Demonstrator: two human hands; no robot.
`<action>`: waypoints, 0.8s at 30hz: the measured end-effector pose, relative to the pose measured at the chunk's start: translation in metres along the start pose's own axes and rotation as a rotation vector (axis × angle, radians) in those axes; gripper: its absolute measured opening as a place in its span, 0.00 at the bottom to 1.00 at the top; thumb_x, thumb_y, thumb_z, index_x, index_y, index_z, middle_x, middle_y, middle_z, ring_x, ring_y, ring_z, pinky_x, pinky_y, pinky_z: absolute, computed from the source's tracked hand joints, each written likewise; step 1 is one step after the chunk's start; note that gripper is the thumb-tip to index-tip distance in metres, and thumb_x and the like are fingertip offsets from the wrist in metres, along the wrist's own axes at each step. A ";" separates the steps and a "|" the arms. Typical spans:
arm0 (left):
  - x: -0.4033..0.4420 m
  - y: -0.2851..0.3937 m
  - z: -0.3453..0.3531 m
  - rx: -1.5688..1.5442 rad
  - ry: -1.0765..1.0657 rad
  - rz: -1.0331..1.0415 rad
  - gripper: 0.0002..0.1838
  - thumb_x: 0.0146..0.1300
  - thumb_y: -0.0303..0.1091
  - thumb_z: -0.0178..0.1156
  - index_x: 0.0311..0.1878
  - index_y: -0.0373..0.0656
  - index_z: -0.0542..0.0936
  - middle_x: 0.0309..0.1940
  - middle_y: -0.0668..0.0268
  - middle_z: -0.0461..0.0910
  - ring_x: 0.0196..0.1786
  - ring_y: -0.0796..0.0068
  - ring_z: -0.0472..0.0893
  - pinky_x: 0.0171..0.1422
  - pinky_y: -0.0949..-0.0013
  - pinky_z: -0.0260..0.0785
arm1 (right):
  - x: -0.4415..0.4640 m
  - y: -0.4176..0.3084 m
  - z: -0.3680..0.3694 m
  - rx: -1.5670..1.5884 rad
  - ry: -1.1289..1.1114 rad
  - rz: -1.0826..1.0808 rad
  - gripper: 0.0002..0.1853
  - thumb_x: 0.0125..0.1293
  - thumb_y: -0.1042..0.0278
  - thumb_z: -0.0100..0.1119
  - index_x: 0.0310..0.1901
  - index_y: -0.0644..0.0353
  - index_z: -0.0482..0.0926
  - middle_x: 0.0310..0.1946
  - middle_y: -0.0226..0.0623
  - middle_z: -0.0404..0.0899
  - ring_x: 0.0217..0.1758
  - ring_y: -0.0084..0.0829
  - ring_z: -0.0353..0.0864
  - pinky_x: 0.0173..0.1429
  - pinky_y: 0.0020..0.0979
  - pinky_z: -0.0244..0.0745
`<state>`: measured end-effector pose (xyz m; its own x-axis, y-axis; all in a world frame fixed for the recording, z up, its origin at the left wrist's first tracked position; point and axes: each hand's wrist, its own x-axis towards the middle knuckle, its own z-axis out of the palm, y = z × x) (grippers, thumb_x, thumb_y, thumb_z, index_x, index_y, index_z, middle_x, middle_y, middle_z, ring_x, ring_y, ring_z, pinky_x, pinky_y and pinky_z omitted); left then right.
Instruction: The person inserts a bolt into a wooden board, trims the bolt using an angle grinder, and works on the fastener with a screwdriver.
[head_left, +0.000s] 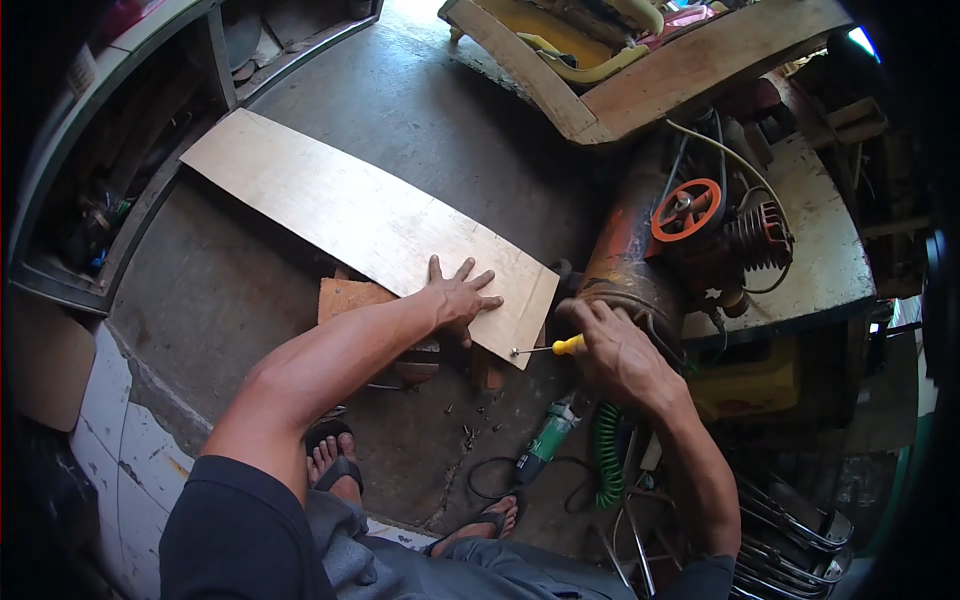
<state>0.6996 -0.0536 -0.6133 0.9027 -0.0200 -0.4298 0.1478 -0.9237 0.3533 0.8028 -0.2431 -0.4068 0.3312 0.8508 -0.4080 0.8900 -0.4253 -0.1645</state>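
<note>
Resting the left hand (465,302) palm down on a pale board (350,205), with spread fingers, close to the right end and with the thumb at the near long edge. Gripping a screwdriver (569,346) in the right hand (622,350), just off the board's near right corner. Hiding most of the yellow handle inside that grip, leaving only its front end in view. Pointing the thin shaft leftward, with its tip at what looks like a small shiny screw (514,352) on that corner. Cannot tell whether tip and screw are properly engaged.

Can see the board slanting above the floor (400,95) on supports mostly hidden beneath it, with part of a brown block (350,297) peeping out past the near long edge. Can make out small bits (468,433) scattered on the floor below, too tiny to identify. Can see a green grinder (547,437) there too, with pale marks too small to read, near a green coiled hose (608,460).

Can see a compressor (612,250) beyond the right hand, with an orange wheel (684,204). Cannot sort out the shadowed contents of the shelf (217,52) by the board's far left end. Can see only part of a wooden frame (700,65), cut off at the top.
</note>
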 end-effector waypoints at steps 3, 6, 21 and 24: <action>0.002 -0.001 0.002 -0.017 0.000 0.004 0.58 0.50 0.61 0.78 0.83 0.75 0.56 0.87 0.68 0.38 0.87 0.45 0.36 0.71 0.07 0.39 | -0.003 -0.008 -0.006 -0.098 0.064 -0.292 0.23 0.75 0.57 0.57 0.64 0.61 0.69 0.48 0.64 0.78 0.50 0.68 0.81 0.54 0.56 0.76; 0.003 -0.001 0.003 -0.021 0.004 0.002 0.58 0.49 0.61 0.78 0.83 0.75 0.56 0.87 0.68 0.38 0.87 0.45 0.36 0.71 0.07 0.39 | -0.004 -0.021 -0.009 -0.126 -0.006 0.157 0.20 0.73 0.61 0.58 0.60 0.63 0.71 0.45 0.60 0.78 0.52 0.65 0.80 0.56 0.54 0.76; 0.003 -0.001 0.003 -0.037 0.004 -0.004 0.58 0.48 0.59 0.79 0.82 0.76 0.57 0.87 0.68 0.38 0.87 0.44 0.35 0.72 0.07 0.37 | 0.004 -0.019 -0.011 -0.122 -0.073 0.056 0.24 0.70 0.64 0.62 0.64 0.58 0.68 0.56 0.62 0.73 0.53 0.65 0.80 0.58 0.55 0.76; 0.003 -0.002 0.004 -0.038 0.012 0.002 0.58 0.48 0.59 0.79 0.82 0.76 0.57 0.87 0.68 0.38 0.87 0.44 0.35 0.72 0.07 0.37 | 0.002 -0.010 -0.006 -0.151 -0.110 0.001 0.24 0.71 0.64 0.63 0.65 0.57 0.68 0.58 0.59 0.71 0.53 0.64 0.80 0.57 0.55 0.77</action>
<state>0.7008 -0.0538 -0.6188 0.9078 -0.0172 -0.4190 0.1608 -0.9086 0.3855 0.7968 -0.2355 -0.4006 0.3036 0.8079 -0.5051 0.9292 -0.3683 -0.0306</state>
